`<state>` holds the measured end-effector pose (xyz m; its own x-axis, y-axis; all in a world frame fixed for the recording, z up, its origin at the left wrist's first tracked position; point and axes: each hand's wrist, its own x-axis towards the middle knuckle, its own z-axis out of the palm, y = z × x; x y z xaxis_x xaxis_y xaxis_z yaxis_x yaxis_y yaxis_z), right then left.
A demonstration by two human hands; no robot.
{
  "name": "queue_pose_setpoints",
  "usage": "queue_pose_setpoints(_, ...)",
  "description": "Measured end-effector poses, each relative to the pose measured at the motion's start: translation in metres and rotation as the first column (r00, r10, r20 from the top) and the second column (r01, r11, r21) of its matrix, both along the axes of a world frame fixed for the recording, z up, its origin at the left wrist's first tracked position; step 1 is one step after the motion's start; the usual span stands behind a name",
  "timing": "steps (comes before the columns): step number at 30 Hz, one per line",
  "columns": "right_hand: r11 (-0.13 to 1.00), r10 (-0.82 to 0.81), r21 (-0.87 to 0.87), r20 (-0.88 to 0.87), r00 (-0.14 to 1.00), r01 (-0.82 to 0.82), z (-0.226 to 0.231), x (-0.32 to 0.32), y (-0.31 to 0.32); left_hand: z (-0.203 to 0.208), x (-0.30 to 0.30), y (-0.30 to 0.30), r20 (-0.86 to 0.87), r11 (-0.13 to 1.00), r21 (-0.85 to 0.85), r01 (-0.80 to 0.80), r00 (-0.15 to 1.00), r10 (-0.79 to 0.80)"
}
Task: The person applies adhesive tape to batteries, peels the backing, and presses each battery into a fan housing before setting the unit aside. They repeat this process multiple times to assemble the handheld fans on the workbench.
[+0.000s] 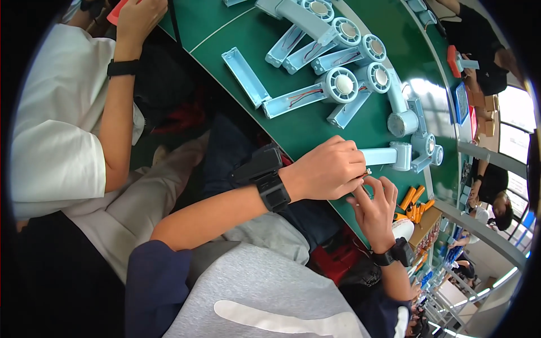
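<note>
My left hand (331, 170) is closed around the handle of a light blue fan housing (386, 156), whose rounded end points right. Short thin wires with a small pale connector (368, 171) stick out between my hands. Close below, my right hand (376, 209) has its thumb and bent fingers drawn together at the wires; the fingertips partly hide what they pinch. Both hands are over the near edge of the green table (225, 90).
Several open fan housings (342, 84) with round grilles and wires lie beyond my hands, near an empty-looking handle shell (245, 77). Orange-handled tools (416, 201) and a white round piece (403, 229) are at the right. A person in white (62, 124) sits to my left.
</note>
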<state>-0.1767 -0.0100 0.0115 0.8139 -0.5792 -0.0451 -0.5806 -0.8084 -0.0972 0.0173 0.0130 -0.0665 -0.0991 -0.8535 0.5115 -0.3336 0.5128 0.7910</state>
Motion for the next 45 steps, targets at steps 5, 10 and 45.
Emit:
queue_pose_setpoints(5,0.983,0.177,0.066,-0.149,0.973,-0.169,0.008,0.002,-0.019,-0.002,-0.003,-0.001,0.034,0.999,-0.014,-0.042,0.999,0.042)
queue_pose_setpoints(10,0.857,-0.204,0.474,-0.047,0.978,0.201,0.024,-0.013,-0.028,0.002,-0.003,0.002,0.083,0.998,-0.014,-0.069,0.994,0.070)
queue_pose_setpoints(45,0.203,-0.923,0.775,0.356,-0.147,0.598,0.035,-0.232,0.122,0.064,-0.213,0.036,0.654,0.706,0.122,0.698,0.478,-0.586)
